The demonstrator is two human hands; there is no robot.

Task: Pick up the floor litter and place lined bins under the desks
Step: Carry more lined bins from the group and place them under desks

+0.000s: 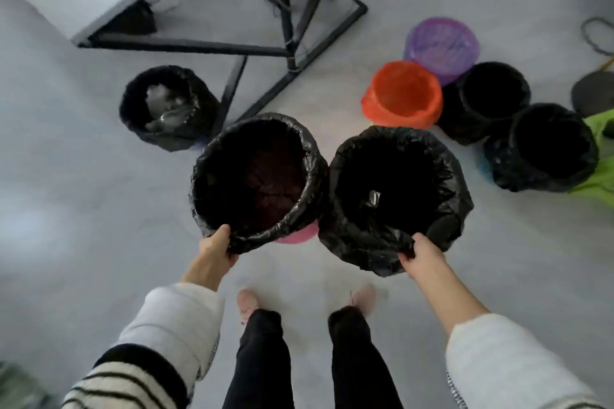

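Observation:
I hold two bins lined with black bags above the grey floor, side by side in front of my feet. My left hand (217, 244) grips the near rim of the pink lined bin (259, 179). My right hand (420, 252) grips the near rim of the other lined bin (395, 196), which has a small scrap inside. A third lined bin (167, 108) with clear plastic litter in it stands on the floor by the desk leg (232, 90).
The black desk frame (285, 20) stands ahead, with cables under it. At the right stand an orange bin (403, 95), a purple bin (442, 43), two more black-lined bins (491, 100) (548, 149) and a green thing (601, 156). A black cable loop lies far right.

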